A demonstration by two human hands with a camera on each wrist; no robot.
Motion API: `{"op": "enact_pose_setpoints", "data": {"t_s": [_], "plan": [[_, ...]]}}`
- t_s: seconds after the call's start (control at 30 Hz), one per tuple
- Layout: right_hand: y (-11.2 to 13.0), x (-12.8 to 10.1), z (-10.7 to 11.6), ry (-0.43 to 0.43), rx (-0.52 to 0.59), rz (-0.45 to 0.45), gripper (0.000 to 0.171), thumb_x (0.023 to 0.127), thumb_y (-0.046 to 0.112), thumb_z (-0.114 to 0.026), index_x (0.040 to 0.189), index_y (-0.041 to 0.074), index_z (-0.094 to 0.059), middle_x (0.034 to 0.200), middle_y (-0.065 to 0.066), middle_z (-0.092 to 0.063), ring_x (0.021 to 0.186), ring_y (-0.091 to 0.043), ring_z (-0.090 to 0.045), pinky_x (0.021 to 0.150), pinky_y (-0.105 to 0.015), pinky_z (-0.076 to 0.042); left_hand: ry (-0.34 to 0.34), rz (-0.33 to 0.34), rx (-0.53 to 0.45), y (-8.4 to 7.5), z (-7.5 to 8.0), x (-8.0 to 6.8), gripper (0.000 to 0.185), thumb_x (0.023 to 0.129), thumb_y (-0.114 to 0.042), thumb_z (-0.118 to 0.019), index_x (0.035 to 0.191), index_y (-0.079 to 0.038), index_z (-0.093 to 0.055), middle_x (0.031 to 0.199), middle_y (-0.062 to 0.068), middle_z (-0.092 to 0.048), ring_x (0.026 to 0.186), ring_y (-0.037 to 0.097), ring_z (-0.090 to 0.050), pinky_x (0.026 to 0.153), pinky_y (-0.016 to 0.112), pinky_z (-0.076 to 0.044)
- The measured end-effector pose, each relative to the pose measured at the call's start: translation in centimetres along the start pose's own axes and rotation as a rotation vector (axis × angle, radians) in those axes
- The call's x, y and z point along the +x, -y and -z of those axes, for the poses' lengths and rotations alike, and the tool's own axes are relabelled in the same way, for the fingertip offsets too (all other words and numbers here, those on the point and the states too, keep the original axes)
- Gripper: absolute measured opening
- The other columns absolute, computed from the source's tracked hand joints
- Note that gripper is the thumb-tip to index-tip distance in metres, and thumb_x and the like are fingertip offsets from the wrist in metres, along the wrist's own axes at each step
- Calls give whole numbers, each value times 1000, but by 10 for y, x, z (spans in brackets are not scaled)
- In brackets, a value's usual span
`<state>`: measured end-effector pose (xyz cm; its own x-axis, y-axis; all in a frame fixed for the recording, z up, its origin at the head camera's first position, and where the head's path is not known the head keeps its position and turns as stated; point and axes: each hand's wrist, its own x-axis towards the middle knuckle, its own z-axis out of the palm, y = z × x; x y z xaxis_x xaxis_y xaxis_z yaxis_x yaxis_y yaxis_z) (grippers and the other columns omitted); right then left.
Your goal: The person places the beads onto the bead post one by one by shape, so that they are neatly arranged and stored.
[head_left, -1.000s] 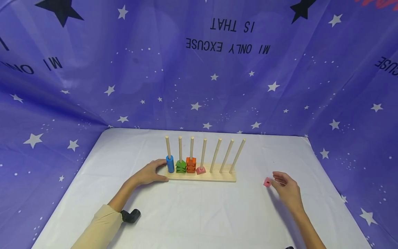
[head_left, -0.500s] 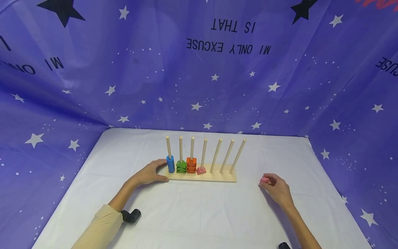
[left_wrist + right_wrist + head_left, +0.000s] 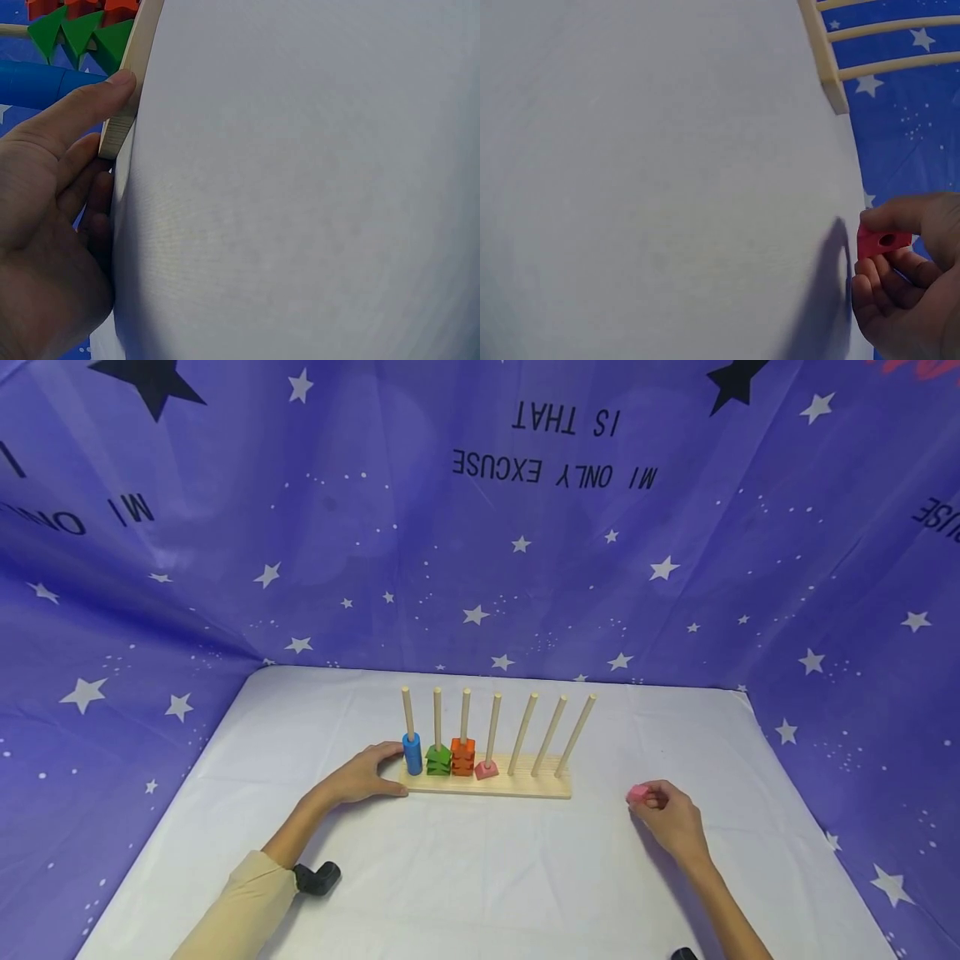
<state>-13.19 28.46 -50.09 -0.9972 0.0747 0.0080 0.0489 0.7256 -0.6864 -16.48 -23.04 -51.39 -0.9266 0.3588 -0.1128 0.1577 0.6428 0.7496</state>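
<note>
A wooden peg stand with a row of upright pegs rests on the white table. My left hand grips its left end, the thumb along the front edge and the other fingers round the end and behind. In the left wrist view the thumb lies against the base beside the blue cylinder beads. Off to the right of the stand, my right hand pinches a small pink block with a hole through it, between thumb and fingers. The block is held above the cloth, its shadow falling nearby.
The left pegs carry blue cylinders, green triangular beads, orange notched beads and one pink bead. The three pegs at the right are bare. A purple star-printed curtain surrounds the white tabletop.
My right hand has shifted left toward the stand, and the pink block has turned within its fingers. My left hand has stayed on the stand's end.
</note>
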Motion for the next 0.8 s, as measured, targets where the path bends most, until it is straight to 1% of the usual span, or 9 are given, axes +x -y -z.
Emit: {"op": "enact_pose_setpoints", "data": {"t_s": [0.13, 0.23, 0.33, 0.47, 0.53, 0.6, 0.8], "plan": [[9, -1, 4, -12, 92, 37, 32, 90, 14, -75, 115, -2, -64, 98, -11, -68, 86, -16, -62, 70, -18, -51, 3, -3, 1, -2, 0, 0, 87, 81, -32, -84, 146, 8, -42, 150, 28, -39, 140, 48, -30, 114, 61, -24], [22, -1, 8, -15, 195, 103, 32, 90, 11, -75, 117, -1, -63, 103, -15, -68, 89, -10, -63, 73, -15, -53, 2, 0, 1, -2, 0, 0, 87, 81, -33, -83, 146, 8, -42, 150, 28, -39, 140, 48, -30, 114, 62, -24], [40, -1, 11, -13, 325, 187, 32, 88, 5, -76, 116, -4, -63, 106, -16, -67, 91, -5, -65, 78, -14, -54, 0, 6, -5, -1, 0, 0, 87, 81, -32, -83, 146, 8, -41, 151, 29, -38, 140, 48, -29, 114, 61, -23], [74, -2, 16, -5, 486, 256, 32, 85, -6, -75, 112, -9, -60, 103, -8, -66, 93, -3, -65, 83, -17, -54, -3, 2, -5, -1, 0, 0, 87, 81, -32, -83, 146, 8, -41, 151, 29, -38, 140, 49, -29, 114, 62, -23], [92, -4, 18, -1, 531, 286, 32, 84, -9, -74, 112, -11, -58, 101, -4, -65, 93, -4, -65, 84, -17, -54, -5, 0, -2, -1, 0, 0, 87, 81, -32, -84, 146, 8, -41, 151, 29, -38, 140, 49, -29, 114, 62, -23], [110, -4, 20, 7, 565, 322, 32, 84, -11, -72, 113, -11, -58, 102, -3, -64, 93, -6, -65, 85, -18, -54, -5, 1, -2, -1, -1, 0, 88, 80, -32, -84, 146, 8, -42, 151, 28, -38, 140, 48, -29, 114, 62, -24], [158, -3, 19, 44, 620, 471, 31, 84, -13, -70, 114, -10, -62, 104, -10, -64, 94, -13, -64, 88, -20, -53, -2, 13, -4, -2, -1, 0, 88, 80, -34, -84, 146, 7, -42, 151, 28, -38, 140, 48, -30, 114, 62, -23]]}}
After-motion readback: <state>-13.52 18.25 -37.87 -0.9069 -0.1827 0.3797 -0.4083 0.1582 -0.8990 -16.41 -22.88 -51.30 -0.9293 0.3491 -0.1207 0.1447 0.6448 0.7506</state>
